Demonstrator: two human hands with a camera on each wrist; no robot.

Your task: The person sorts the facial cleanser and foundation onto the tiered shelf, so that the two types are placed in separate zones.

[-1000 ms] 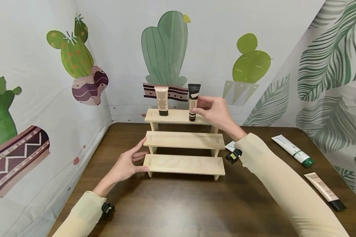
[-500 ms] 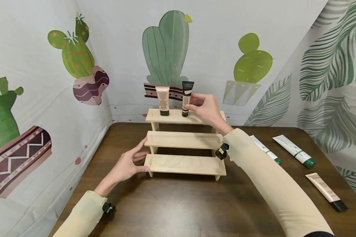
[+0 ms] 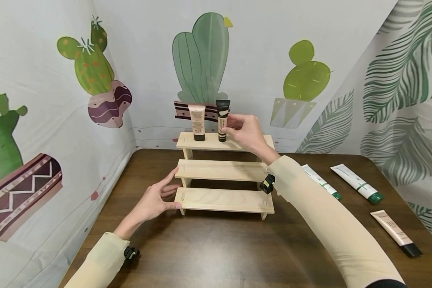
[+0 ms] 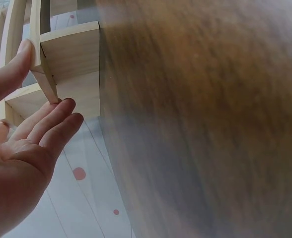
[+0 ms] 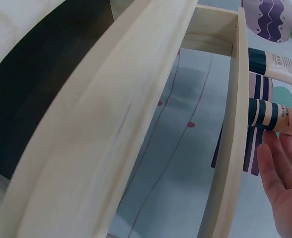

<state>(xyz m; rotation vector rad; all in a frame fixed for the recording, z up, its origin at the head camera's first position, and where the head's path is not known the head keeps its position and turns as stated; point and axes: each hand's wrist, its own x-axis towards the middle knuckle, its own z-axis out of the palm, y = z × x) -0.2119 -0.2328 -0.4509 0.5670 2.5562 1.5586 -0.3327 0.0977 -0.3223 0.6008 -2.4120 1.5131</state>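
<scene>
A three-tier wooden display stand [image 3: 225, 170] stands on the table. My right hand [image 3: 247, 132] pinches a small black and beige cosmetic tube [image 3: 222, 120] between thumb and fingers. That tube is upright, its black cap right at the top tier. Just left of it, a pink-beige tube [image 3: 197, 122] with a black cap stands on the same tier. In the right wrist view, the striped lower end of the held tube [image 5: 265, 114] meets the tier's edge. My left hand [image 3: 153, 200] touches the stand's left end, fingers extended and thumb at the lowest tier [image 4: 45, 74].
On the right of the table lie two white tubes with green caps, the nearer white tube [image 3: 320, 181] and the outer white tube [image 3: 356, 183]. A beige tube [image 3: 392, 228] with a black cap lies in front of them. A cactus-print cloth [image 3: 252, 60] hangs behind.
My right hand has moved left along the top tier with the black and beige tube, bringing it closer to the pink-beige one. The left hand has stayed at the stand.
</scene>
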